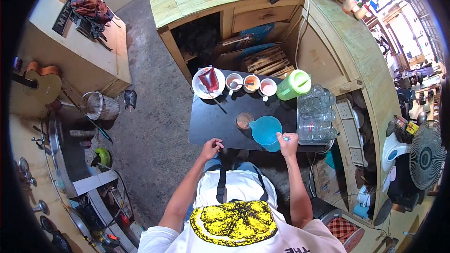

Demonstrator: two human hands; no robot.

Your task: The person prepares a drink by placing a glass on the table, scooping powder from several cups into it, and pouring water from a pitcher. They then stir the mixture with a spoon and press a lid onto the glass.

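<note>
My right hand (288,144) is closed around the handle of a translucent blue jug (268,132). The jug's spout points left, at the rim of a glass (244,120) with something brownish in it. At the near edge of the black table (208,124), my left hand (213,147) holds nothing, its fingers loosely bent and apart. Beyond the glass stand a white bowl (197,87) with a red packet (212,79) and a spoon, and three white cups (267,89), at least one with a spoon. A green lidded pitcher (291,86) stands to their right.
Several glass mugs (316,112) crowd a tray at the table's right end. Behind it is a tiled counter (180,2) with open shelves. A pail (101,107) and a guitar (44,82) are on the left; a fan (425,154) is at the far right.
</note>
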